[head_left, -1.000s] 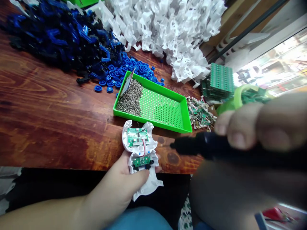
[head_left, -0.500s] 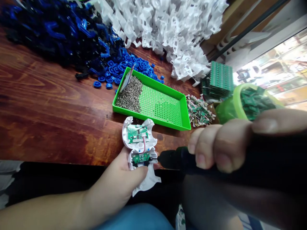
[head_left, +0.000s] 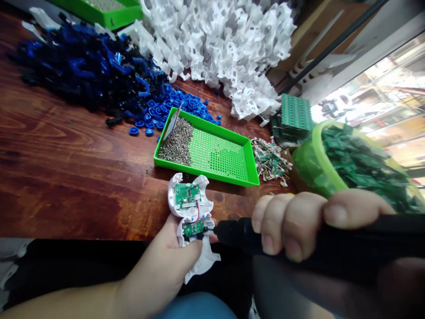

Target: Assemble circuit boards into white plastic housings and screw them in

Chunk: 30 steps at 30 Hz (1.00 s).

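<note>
An opened white plastic housing (head_left: 207,261) is held in my left hand (head_left: 166,257), the thumb pressing on its lower half. A green circuit board (head_left: 187,196) sits in the upper half, and a red wire runs down to a smaller green board (head_left: 193,228) in the lower half. My right hand (head_left: 292,221) is wrapped round a black power screwdriver (head_left: 235,231), which lies almost level. Its tip meets the right end of the smaller board; the exact contact point is too small to tell.
Beyond the housing lies a green tray (head_left: 229,174) with screws (head_left: 175,144). Behind are blue parts (head_left: 79,66) and white shells (head_left: 215,40). At right are wired boards (head_left: 272,159), stacked green panels (head_left: 296,111) and a bucket (head_left: 320,155) of boards.
The view has shifted, so the tray and housing appear slightly lower and more of the bucket shows. Both hands keep their holds, and the screwdriver tip remains at the smaller board.
</note>
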Motion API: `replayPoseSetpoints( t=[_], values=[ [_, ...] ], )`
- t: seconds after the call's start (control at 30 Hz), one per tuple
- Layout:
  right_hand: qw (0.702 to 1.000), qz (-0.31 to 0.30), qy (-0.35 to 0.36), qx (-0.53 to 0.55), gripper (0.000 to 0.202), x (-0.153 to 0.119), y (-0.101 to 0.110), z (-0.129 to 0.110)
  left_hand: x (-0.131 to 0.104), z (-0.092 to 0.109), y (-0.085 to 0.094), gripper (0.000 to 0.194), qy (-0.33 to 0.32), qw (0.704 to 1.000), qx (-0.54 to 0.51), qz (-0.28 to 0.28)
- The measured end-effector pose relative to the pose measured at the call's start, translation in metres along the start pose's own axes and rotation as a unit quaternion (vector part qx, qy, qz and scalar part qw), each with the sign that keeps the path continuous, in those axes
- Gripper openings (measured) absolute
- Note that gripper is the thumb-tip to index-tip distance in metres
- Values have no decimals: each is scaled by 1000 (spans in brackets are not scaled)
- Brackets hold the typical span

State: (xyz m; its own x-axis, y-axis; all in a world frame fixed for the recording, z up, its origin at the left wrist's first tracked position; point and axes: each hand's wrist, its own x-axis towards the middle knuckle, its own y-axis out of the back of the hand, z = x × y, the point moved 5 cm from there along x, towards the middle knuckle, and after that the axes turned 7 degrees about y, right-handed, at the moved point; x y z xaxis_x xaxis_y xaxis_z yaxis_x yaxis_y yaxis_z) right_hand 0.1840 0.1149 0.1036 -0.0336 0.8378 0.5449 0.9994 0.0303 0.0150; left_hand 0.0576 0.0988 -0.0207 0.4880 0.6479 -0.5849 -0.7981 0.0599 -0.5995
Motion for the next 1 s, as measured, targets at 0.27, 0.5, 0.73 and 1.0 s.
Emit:
replayPoseSetpoints(
  t=[0.27, 0.5, 0.73, 1.0],
  values=[
    [987, 101, 124, -4, 9, 43, 31, 2, -4, 1, 0, 32, 51, 996, -42, 55],
    [934, 266, 209, -116, 20, 115, 79, 80, -5, 4, 0, 39, 80, 993, -47, 73],
    [936, 272, 189, -119, 23, 126, 89, 106, -3, 1, 3, 42, 90, 988, -95, 82],
    [938, 262, 188, -125, 23, 126, 84, 106, -3, 2, 3, 42, 94, 989, -85, 77]
  ],
)
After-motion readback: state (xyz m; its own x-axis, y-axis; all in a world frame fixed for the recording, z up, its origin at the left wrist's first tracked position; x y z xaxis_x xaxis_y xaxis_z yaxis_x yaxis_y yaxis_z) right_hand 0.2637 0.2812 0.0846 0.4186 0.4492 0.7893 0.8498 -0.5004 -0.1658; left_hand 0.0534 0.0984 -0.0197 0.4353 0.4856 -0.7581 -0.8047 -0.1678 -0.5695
